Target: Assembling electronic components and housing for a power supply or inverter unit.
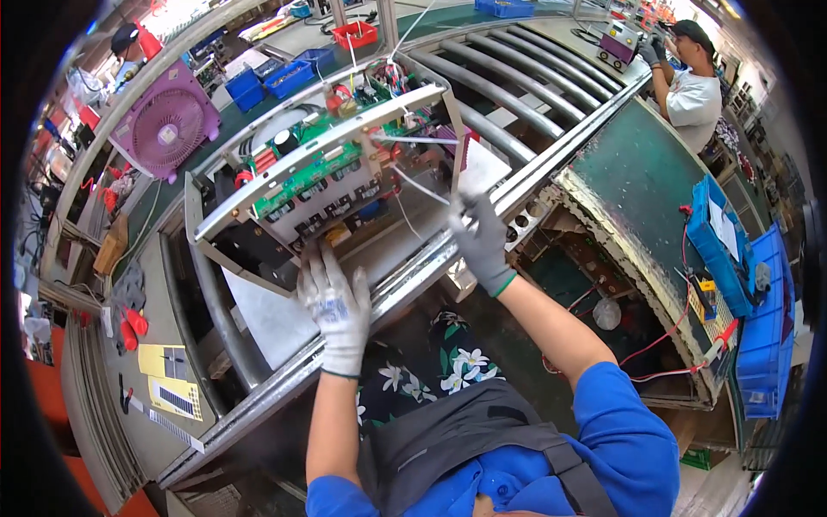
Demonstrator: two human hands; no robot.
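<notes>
An open metal chassis stands on the roller conveyor in front of me, with a green circuit board, wires and black components inside. My left hand, in a white glove, is at its near lower edge, fingers stretched out and their tips partly hidden at the frame. At the right end of the chassis is my right hand, in a grey glove. Motion blurs its fingers, so its grip is unclear. A white cable runs from the board toward the right hand.
Conveyor rollers continue to the far right, where a person handles a purple-and-white machine. A purple fan panel stands at left. Blue bins lie behind the chassis; a blue tray sits on the right bench.
</notes>
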